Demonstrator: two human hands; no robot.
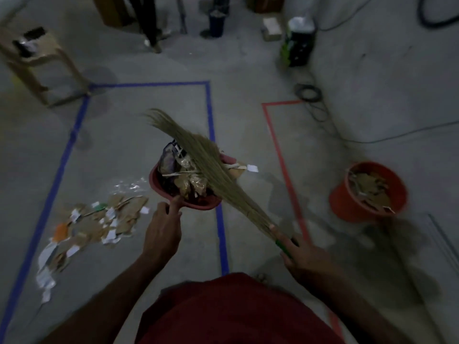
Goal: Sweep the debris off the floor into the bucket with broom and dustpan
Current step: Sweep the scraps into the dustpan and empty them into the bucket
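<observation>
1. Grey concrete floor [248, 70] marked with blue tape [74, 135] and red tape [280, 150].
2. Debris [99, 224] lies at left.
3. Left hand [162, 229] grips the loaded dustpan [159, 184].
4. Right hand [300, 256] grips the broom [213, 165], laid across the dustpan.
5. Orange bucket [347, 202] stands at right.

No readable text, labels, brands or numbers anywhere. The paper scraps [99, 224] left of the dustpan [159, 184] and the white tags in the bucket [367, 192] to its right are too blurred to read.
</observation>
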